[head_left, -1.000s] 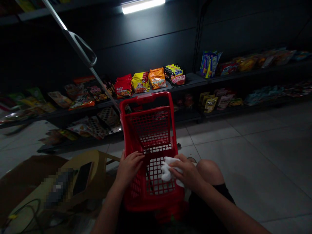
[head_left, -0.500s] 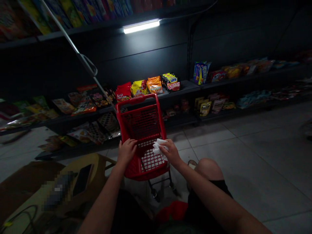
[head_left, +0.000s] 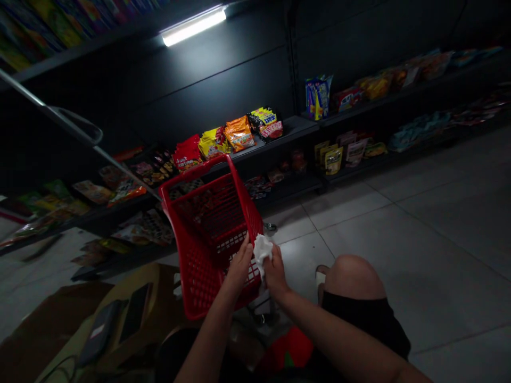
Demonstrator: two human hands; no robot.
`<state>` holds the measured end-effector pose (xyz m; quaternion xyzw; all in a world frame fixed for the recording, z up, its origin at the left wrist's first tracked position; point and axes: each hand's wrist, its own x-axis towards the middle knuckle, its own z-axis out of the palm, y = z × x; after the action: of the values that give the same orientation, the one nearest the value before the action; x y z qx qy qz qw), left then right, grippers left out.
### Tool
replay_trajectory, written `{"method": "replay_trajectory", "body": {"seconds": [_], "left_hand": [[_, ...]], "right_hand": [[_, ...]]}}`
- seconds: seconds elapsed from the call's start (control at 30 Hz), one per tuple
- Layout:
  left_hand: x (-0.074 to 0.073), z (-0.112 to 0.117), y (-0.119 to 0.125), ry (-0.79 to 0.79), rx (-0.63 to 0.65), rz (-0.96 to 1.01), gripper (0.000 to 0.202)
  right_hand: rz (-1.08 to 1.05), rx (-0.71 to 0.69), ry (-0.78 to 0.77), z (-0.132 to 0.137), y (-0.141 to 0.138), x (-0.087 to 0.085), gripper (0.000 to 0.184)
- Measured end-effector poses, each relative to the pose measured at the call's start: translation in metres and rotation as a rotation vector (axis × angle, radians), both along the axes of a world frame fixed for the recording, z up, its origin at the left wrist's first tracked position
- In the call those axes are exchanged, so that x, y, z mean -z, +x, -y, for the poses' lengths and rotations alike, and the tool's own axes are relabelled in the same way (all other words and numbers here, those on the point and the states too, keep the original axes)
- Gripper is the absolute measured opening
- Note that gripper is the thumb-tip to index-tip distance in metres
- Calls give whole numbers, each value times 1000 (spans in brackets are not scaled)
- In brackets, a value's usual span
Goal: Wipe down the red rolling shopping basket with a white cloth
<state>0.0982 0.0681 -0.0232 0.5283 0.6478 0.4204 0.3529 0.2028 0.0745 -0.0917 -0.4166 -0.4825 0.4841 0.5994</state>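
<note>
Basket before shelves; stool left of basket.

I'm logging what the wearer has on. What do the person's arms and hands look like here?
Both arms are bare to the frame's edge: no sleeves show. The left hand and right hand wear no gloves; the dim light shows no rings, watch or markings. Lower down the person wears dark shorts, one knee bare.

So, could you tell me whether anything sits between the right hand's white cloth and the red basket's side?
Nothing visible does. The right hand presses the white cloth straight against the near wall of the red basket, and the left hand grips that same wall just beside it.
</note>
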Motion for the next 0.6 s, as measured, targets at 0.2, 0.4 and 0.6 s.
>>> {"method": "replay_trajectory", "body": {"seconds": [0.2,0.4,0.6], "left_hand": [[-4,8,-2,-12,4,-1,61],[-13,15,3,-64,73,25,61],[-14,10,-15,-127,131,67,66]], "right_hand": [[29,6,70,-84,-20,-39,33],[34,81,17,-154,-37,-45,32],[70,43,12,-103,-26,-36,32]]}}
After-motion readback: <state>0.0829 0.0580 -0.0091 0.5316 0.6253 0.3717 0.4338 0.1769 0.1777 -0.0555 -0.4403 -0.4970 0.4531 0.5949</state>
